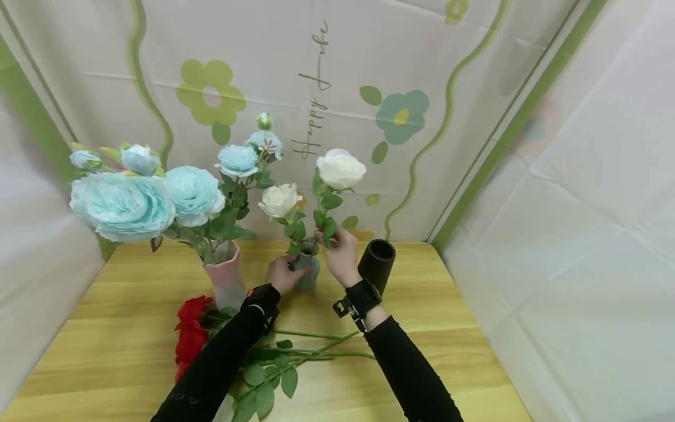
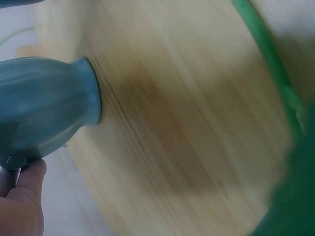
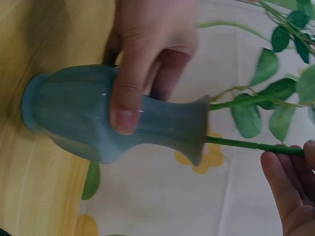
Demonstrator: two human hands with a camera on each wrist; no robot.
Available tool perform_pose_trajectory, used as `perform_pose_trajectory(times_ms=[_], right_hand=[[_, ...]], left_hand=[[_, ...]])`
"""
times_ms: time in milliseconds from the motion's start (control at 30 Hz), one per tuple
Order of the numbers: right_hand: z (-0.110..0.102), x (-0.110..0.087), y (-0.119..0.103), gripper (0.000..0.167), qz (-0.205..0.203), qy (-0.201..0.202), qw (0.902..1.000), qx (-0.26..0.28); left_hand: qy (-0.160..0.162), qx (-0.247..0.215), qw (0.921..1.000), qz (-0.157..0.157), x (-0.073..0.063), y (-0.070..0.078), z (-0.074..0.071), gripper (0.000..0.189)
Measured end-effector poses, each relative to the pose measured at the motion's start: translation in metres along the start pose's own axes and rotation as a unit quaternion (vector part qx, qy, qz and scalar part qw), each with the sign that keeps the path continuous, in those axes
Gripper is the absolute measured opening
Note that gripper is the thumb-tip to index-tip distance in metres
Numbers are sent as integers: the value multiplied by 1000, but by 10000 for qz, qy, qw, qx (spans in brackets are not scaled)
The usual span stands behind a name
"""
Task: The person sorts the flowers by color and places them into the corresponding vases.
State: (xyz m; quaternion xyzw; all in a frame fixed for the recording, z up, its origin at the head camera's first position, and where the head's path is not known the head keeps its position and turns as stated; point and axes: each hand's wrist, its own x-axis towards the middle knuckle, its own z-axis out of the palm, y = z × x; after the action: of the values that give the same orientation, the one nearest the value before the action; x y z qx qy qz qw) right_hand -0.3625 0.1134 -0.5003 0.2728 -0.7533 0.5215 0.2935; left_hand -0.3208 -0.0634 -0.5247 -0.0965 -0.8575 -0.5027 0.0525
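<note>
My left hand point(image 1: 283, 274) grips a small blue-grey vase point(image 1: 307, 279) around its body, with the thumb across the front. The vase stands upright on the wooden table. A cream-white rose point(image 1: 279, 201) leans out of its mouth to the left. My right hand point(image 1: 340, 255) pinches the green stem of a second white rose point(image 1: 341, 169) just above the vase. In the right wrist view that stem point(image 3: 234, 142) enters the vase mouth, beside the other stem. The left wrist view shows the vase's foot point(image 2: 91, 93) on the tabletop and some fingers at its side.
Left of the hands, a pink-and-white vase point(image 1: 224, 272) holds light-blue flowers point(image 1: 123, 205). A dark brown vase point(image 1: 377, 264) stands close by the right wrist. Red roses point(image 1: 191, 334) and leafy stems point(image 1: 266, 375) lie in front, partly under the left forearm. A printed cloth hangs behind.
</note>
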Motion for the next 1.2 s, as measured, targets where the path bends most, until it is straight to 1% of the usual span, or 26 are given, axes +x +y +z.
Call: perform_pose_trajectory(times_ms=[33,67,133,233,267,300,367,467,533,567,600,667,800,867,933,1000,1067,1133,1200], right_hand=[[0,0,-7,28,-42,-97,9999,-78],[2,0,-8,27,-229,-124,9996,-115],[-1,3,-35,27,-215,-260,9992,-228],[-3,8,-57,23,-213,-361,9976,-545],[-4,9,-62,22,-80,-445,9968,-666],[-5,10,-71,20,171,-584,9948,-819],[-7,12,-76,22,634,-834,9892,-1025],[-10,9,-82,36,1357,-1093,9758,-1318],[-14,4,-86,47,1597,-1133,9707,-1389],[-16,2,-88,50,1623,-1105,9701,-1425],[-18,-2,-91,53,1602,-1051,9707,-1454],[-22,-9,-95,51,1443,-1015,9733,-1470],[-29,-28,-101,47,863,-854,9800,-1577],[-32,-38,-104,44,526,-766,9824,-1621],[-35,-49,-107,41,212,-804,9833,-1620],[-38,-62,-110,39,-9,-1021,9823,-1569],[-40,-78,-112,37,-160,-1428,9774,-1552],[-42,-94,-112,35,-252,-1882,9687,-1600],[-44,-111,-110,35,-378,-2282,9574,-1728]], left_hand=[[-4,20,10000,24,0,-1,0,59],[-6,25,10000,16,0,-1,1,59],[-7,61,10000,19,0,-2,1,59],[8,78,10000,9,2,-2,1,60],[11,91,10000,-10,2,-2,1,60],[6,102,9999,-14,2,-2,1,60],[-3,71,10000,-51,2,-2,1,61],[-43,18,10000,-31,1,-1,0,63],[-80,-23,10000,20,-1,-2,0,64],[-109,-39,9999,46,-1,-3,1,64],[-144,-38,9998,92,-1,-4,1,65],[-176,-12,9998,100,1,-7,2,66],[-202,56,9996,168,5,-12,3,69],[-207,19,9995,219,7,-12,3,69],[-238,-70,9994,258,8,-10,2,67],[-277,-132,9993,229,9,-8,1,66],[-303,-129,9994,114,8,-7,0,66],[-278,-69,9996,44,7,-6,0,67],[-257,-33,9997,5,4,-7,1,67]])
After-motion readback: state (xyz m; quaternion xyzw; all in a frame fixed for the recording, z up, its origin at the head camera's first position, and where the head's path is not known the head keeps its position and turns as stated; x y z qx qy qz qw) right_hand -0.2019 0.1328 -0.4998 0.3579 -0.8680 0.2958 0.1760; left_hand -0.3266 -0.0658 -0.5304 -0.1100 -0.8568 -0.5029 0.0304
